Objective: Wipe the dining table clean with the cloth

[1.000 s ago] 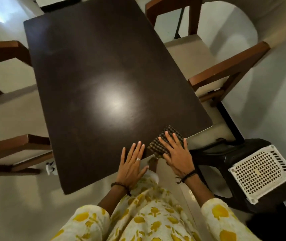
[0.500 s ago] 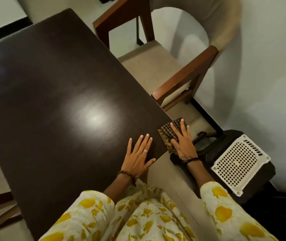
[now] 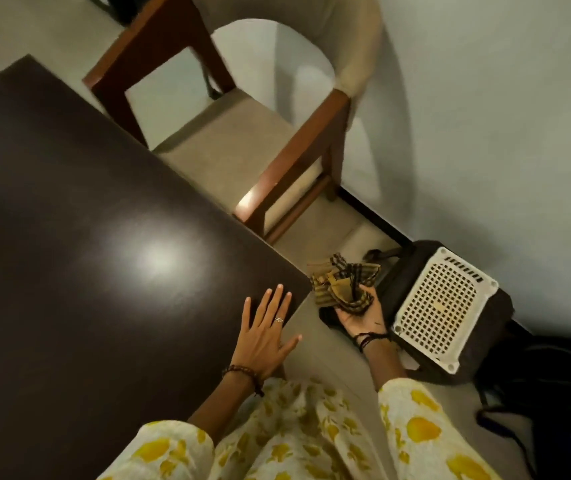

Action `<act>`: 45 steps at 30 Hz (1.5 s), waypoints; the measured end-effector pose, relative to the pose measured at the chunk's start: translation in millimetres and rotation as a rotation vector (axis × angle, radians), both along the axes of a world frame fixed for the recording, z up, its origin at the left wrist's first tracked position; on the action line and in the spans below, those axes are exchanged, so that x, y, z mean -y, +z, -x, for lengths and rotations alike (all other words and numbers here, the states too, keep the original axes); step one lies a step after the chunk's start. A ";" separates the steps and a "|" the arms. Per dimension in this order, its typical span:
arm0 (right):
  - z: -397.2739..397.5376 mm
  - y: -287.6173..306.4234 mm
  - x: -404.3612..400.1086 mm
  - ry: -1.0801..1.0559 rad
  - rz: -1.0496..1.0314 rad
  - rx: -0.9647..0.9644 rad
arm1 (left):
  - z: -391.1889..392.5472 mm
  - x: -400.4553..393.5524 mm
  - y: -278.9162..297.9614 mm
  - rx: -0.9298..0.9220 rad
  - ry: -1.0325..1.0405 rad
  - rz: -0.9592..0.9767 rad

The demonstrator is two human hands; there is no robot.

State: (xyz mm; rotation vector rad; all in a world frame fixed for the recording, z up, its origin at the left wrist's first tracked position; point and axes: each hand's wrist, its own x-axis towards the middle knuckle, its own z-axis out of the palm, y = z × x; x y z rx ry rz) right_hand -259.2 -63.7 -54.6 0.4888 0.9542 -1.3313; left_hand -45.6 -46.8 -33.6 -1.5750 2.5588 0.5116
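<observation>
Fingers first: the right hand (image 3: pixel 358 311) is turned palm up with its fingers curled loosely around a bunched-up checked cloth (image 3: pixel 341 284), so the cloth sits in the palm and spills out over the fingertips toward the top of the view. It's off the table (image 3: pixel 79 244) completely, held in the air just past the table's right edge, over the floor (image 3: pixel 332 344). The left hand (image 3: pixel 265 336) has nothing in it, fingers stretched out straight and a bit spread, lying flat on the dark tabletop right at the near right corner, with the thumb poking out past the edge. There's a ring (image 3: pixel 279 319) on one finger of that hand, a beaded bracelet (image 3: pixel 242 372) on the left wrist and dark thread bands on the right wrist. Both arms come out of white sleeves with yellow blotches. The tabletop is dark brown and glossy, with a bright light reflection on it. Beyond the table's right side stands a wooden chair (image 3: pixel 298 157) with a pale seat, tucked near the white wall (image 3: pixel 502 116). Just right of the cloth hand, on the floor, there's a dark stool (image 3: pixel 492 327) with a white perforated panel (image 3: pixel 441 306) on top.
</observation>
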 end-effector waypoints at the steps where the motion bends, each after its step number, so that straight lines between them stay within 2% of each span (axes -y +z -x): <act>1: 5.2 0.6 -7.6 -0.116 0.043 0.063 | 9.0 2.1 0.6 -0.006 -0.017 -0.003; 3: 15.1 4.0 -19.9 -0.316 0.009 0.101 | 30.1 8.4 0.8 -0.034 -0.048 0.006; 6: 32.9 14.9 -33.0 -0.492 -0.174 0.105 | 62.9 17.7 -0.9 -0.080 -0.093 0.008; 8: 54.4 0.4 -44.8 -0.598 -0.245 0.138 | 94.4 22.8 -5.0 -0.092 -0.148 0.004; 13: 131.6 -19.9 -73.3 -0.695 -0.133 0.249 | 184.8 25.3 -20.0 -0.089 -0.330 -0.064; 16: 188.2 -24.0 -87.2 -0.614 -0.010 0.108 | 239.6 23.6 -40.1 -0.052 -0.457 -0.127; 20: 252.6 -52.6 -99.6 -0.419 -0.005 -0.058 | 296.2 31.4 -79.1 0.007 -0.570 -0.178; 23: 280.5 -70.6 -87.0 -0.315 -0.143 -0.216 | 321.0 45.1 -112.8 0.068 -0.606 -0.168; 25: 286.1 -76.0 -77.6 -0.216 -0.234 -0.438 | 330.0 55.8 -133.3 0.098 -0.601 -0.133; 28: 281.7 -100.0 -66.0 0.323 -0.358 -0.859 | 340.2 66.7 -160.4 0.172 -0.584 -0.130; 31: 262.3 -141.8 -66.1 1.166 -0.290 -1.217 | 340.7 69.2 -184.0 0.273 -0.678 -0.107; 32: 254.8 -154.5 -68.5 1.333 -0.294 -1.343 | 339.7 68.4 -191.6 0.289 -0.706 -0.089; 33: 250.1 -163.1 -70.5 1.385 -0.307 -1.421 | 338.2 67.3 -196.1 0.303 -0.723 -0.088; 36: 244.7 -166.3 -70.0 1.352 -0.324 -1.530 | 335.9 63.4 -196.3 0.304 -0.713 -0.056; 41: 247.5 -143.0 -69.4 1.451 -0.227 -1.664 | 328.5 47.0 -167.9 0.153 -0.587 0.076; 45: 225.4 -105.4 -65.2 1.376 -0.132 -2.064 | 301.4 22.6 -124.3 0.058 -0.359 0.144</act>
